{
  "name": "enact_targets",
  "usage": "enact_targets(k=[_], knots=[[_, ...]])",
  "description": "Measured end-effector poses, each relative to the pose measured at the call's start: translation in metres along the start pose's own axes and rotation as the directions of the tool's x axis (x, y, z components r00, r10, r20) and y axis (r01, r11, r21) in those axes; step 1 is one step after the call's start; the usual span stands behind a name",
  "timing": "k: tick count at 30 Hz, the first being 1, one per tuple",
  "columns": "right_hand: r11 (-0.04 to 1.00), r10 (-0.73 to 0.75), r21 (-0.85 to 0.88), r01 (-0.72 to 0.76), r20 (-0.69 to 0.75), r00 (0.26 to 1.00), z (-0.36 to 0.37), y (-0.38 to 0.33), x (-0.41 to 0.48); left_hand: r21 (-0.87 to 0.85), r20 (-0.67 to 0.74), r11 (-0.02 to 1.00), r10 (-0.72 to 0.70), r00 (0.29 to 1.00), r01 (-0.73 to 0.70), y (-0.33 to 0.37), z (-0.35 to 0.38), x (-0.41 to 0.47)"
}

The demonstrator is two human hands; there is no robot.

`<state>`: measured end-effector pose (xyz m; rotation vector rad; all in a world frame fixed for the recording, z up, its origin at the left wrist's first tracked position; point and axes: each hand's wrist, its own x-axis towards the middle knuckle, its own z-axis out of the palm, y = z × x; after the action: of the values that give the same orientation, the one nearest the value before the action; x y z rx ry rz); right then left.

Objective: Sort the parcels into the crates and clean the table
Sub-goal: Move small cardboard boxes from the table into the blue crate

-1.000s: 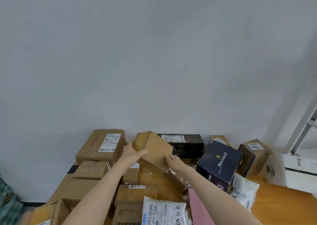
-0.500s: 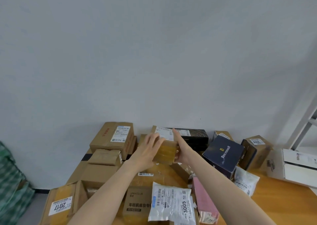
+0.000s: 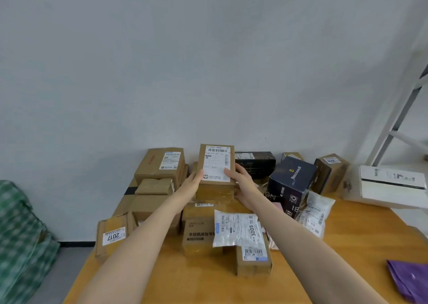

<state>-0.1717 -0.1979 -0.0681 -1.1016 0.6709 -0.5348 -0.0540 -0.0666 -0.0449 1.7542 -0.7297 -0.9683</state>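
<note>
I hold a small brown cardboard parcel [image 3: 216,189] above the pile, its white shipping label facing me. My left hand [image 3: 191,184] grips its left side with the thumb on the label. My right hand [image 3: 242,183] grips its right side, thumb on the label's edge. Below lie more parcels: a white poly mailer marked 3005 [image 3: 236,230], a brown box with printed text [image 3: 198,236], a box labelled 2017 [image 3: 111,235] and a large taped carton [image 3: 162,164] at the back left. No crate is in view.
A dark blue box [image 3: 290,183], a black box [image 3: 257,163], brown boxes [image 3: 331,171] and a white box [image 3: 391,185] crowd the wooden table [image 3: 347,245] at the back right. A purple bag [image 3: 410,280] lies front right. A green checked sack [image 3: 20,238] stands on the floor at left.
Both hands have turned the brown parcel over, bringing its label to face me, and lifted it upright. The view has tilted down, showing more of the table.
</note>
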Motion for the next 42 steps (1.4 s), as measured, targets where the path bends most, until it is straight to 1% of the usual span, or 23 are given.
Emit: enact_targets(k=[2,6,10,12,15,21,28,32,35,38,42], knots=[[1.0,0.007,0.009,-0.007,0.003,1.0,0.002,0.008,-0.019,-0.075,0.009,0.997,-0.025,1.0,0.025,-0.009,-0.001,-0.01],[1.0,0.02,-0.015,-0.02,0.022,1.0,-0.004,0.033,-0.057,-0.079,0.047,0.996,-0.028,0.998,0.032,-0.038,0.003,-0.028],[0.997,0.071,-0.034,-0.073,-0.05,0.996,-0.02,0.067,-0.097,-0.104,0.105,0.989,-0.091,0.99,0.102,-0.071,0.026,-0.058],[0.995,0.089,-0.043,-0.094,-0.097,0.991,-0.03,0.078,-0.113,-0.09,0.129,0.988,-0.117,0.985,0.129,-0.077,0.037,-0.074],[0.995,0.085,-0.04,-0.09,-0.119,0.989,-0.042,0.083,-0.135,-0.092,0.146,0.987,-0.117,0.982,0.131,-0.08,0.045,-0.087],[0.999,0.027,-0.022,-0.029,-0.107,0.994,-0.049,0.077,-0.176,-0.115,0.13,0.986,-0.104,0.986,0.119,-0.075,0.06,-0.109],[1.0,-0.006,-0.015,0.005,-0.056,0.998,-0.066,0.084,-0.247,-0.153,0.097,0.986,-0.053,0.994,0.067,-0.081,0.091,-0.176],[1.0,0.028,0.002,-0.028,-0.047,0.998,-0.086,0.099,-0.301,-0.165,0.057,0.985,-0.045,0.997,0.054,-0.098,0.125,-0.23],[0.998,0.056,-0.02,-0.057,-0.032,0.998,-0.094,0.117,-0.339,-0.183,0.041,0.98,-0.07,0.997,0.077,-0.124,0.146,-0.272],[0.994,0.094,-0.044,-0.095,-0.034,0.995,-0.094,0.132,-0.371,-0.193,0.04,0.974,-0.114,0.993,0.12,-0.14,0.154,-0.308],[0.992,0.109,-0.07,-0.109,0.0,0.994,-0.088,0.138,-0.394,-0.186,0.015,0.975,-0.124,0.992,0.124,-0.138,0.151,-0.336]])
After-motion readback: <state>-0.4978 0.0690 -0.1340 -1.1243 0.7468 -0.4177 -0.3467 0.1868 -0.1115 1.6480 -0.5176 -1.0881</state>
